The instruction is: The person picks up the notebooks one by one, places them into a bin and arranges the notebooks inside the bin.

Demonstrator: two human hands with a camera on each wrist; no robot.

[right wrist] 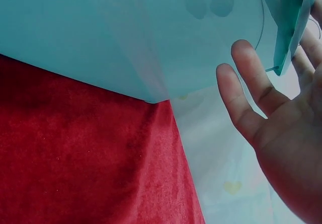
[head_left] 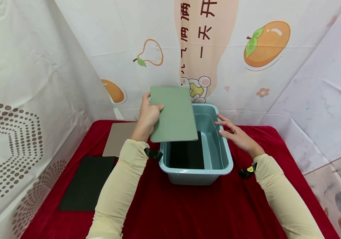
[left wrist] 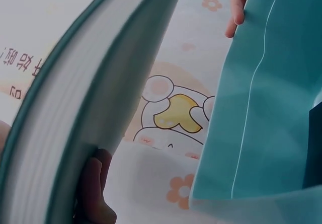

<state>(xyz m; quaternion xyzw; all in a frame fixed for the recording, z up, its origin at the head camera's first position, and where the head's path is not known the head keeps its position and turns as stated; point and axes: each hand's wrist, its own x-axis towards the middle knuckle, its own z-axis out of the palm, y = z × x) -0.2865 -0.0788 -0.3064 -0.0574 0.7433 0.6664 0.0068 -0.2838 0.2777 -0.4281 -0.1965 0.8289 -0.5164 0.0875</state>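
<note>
A green notebook (head_left: pixel 173 116) is gripped at its left side by my left hand (head_left: pixel 150 114), thumb on the cover and fingers behind. It is held tilted above the left part of a blue plastic basin (head_left: pixel 195 171). In the left wrist view, the page edges of the green notebook (left wrist: pixel 75 83) show between its covers. Inside the basin a black flat item, like a notebook (head_left: pixel 186 154), lies on the left side, partly hidden by the green one. My right hand (head_left: pixel 237 134) is at the basin's right rim, fingers extended, some reaching over the rim.
A black notebook-like item (head_left: pixel 88 182) lies at the left of the red cloth-covered table (head_left: pixel 218 212). Behind it is a grey-brown one (head_left: pixel 118 137), partly covered by my left arm. A printed white curtain (head_left: pixel 113 30) hangs right behind the table.
</note>
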